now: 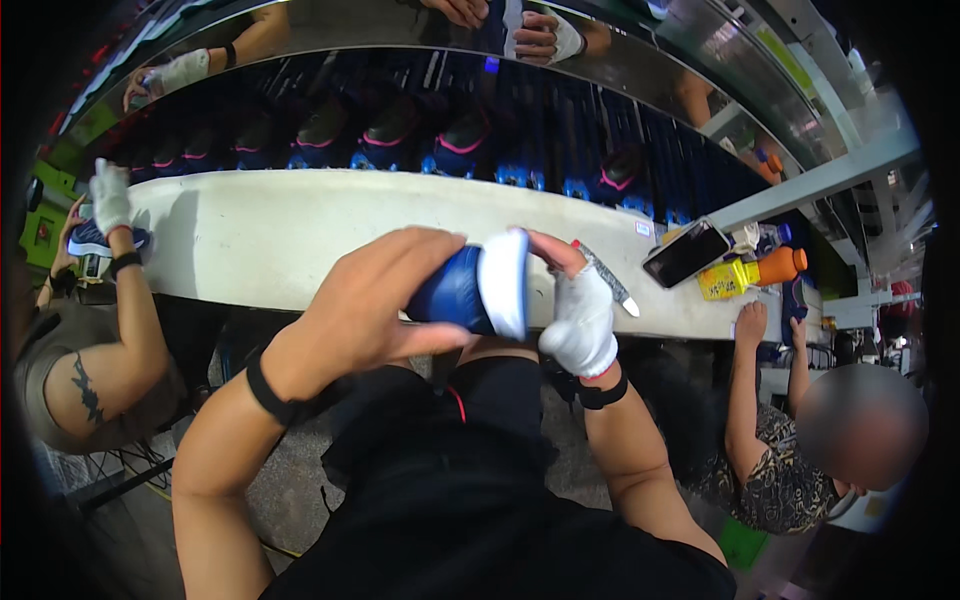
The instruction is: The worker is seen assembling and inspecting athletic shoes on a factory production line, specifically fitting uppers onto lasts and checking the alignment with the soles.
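Blue fabric shoe with white rubber sole (478, 288) is clamped between both hands at frame centre, long axis crosswise, left hand (370, 300) wrapped closer, gloved right hand (582, 315) steadying the sole.

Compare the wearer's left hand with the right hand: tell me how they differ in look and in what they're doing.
The left hand is bare; the right hand wears a white glove. The left hand wraps around the blue upper of the shoe, while the right hand sits by its white sole and also holds a grey pen-like tool. Both wear a black wristband and meet at the same shoe over the pale workbench.
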Demonstrator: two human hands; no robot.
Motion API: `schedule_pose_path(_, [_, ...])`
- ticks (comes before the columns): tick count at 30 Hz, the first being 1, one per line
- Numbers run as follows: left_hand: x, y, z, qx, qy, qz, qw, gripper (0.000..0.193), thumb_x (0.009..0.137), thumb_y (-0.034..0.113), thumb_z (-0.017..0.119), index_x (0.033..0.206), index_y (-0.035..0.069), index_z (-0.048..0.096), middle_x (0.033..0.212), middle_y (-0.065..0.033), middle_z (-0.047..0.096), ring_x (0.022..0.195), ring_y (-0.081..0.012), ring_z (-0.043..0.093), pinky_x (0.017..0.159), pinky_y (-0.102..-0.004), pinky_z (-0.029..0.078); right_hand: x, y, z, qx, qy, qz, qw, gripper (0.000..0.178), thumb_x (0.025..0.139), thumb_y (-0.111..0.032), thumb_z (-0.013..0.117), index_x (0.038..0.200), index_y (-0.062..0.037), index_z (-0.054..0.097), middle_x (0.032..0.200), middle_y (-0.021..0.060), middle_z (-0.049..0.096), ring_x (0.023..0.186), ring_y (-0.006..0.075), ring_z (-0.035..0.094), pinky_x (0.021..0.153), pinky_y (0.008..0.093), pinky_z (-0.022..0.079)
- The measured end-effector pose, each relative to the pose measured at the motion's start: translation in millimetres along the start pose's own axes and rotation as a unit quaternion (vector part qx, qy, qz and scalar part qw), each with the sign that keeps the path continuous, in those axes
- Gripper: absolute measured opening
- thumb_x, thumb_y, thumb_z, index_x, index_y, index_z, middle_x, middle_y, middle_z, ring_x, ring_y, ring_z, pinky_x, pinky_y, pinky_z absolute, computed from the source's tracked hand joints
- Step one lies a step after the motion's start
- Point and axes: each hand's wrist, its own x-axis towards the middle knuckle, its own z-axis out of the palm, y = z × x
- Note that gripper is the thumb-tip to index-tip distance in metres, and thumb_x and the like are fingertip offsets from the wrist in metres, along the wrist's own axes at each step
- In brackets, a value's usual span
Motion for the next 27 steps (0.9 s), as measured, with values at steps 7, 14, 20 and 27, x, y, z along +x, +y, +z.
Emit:
schedule_pose_path(7, [31,-3,7,-0.085,-0.015,-0.068,0.994,0.074,0.085,0.037,0.092,0.146,0.005,0.064,0.13,-0.0198,0.072,0.115,-0.0427,0.072,0.099,-0.0458,0.06,54,-17,14,0.072,-0.049,0.002,0.996,0.08,0.08,-0.025,0.09,0.149,-0.0049,0.054,0.154,0.0188,0.061,0.141,0.0309,0.06,0.12,0.0465,0.046])
schedule_pose_path(14, [41,-24,-1,-0.003,-0.083,-0.148,0.985,0.094,0.066,0.025,0.103,0.145,0.002,0.058,0.128,-0.0238,0.073,0.12,-0.0475,0.07,0.103,-0.0494,0.056,46,34,34,0.429,0.188,-0.073,0.88,0.069,0.096,-0.052,0.077,0.143,-0.0096,0.049,0.126,0.0092,0.061,0.116,0.0231,0.062,0.104,0.0386,0.051])
schedule_pose_path(20, [71,-15,2,0.019,-0.137,-0.119,0.983,0.078,0.068,0.026,0.101,0.129,0.0,0.059,0.114,-0.0254,0.075,0.108,-0.0484,0.072,0.093,-0.0509,0.059,50,-3,29,0.1,0.089,0.012,0.991,0.088,0.099,-0.076,0.066,0.154,-0.0096,0.044,0.14,0.0077,0.055,0.133,0.0233,0.055,0.117,0.0408,0.044])
schedule_pose_path(27, [85,10,19,0.085,-0.15,-0.053,0.984,0.067,0.069,0.027,0.099,0.114,-0.001,0.057,0.102,-0.0214,0.073,0.093,-0.0453,0.074,0.08,-0.0499,0.061,41,-3,10,0.131,0.138,0.01,0.982,0.069,0.114,-0.062,0.045,0.153,-0.0049,0.049,0.137,0.0107,0.06,0.13,0.024,0.059,0.118,0.0413,0.045])
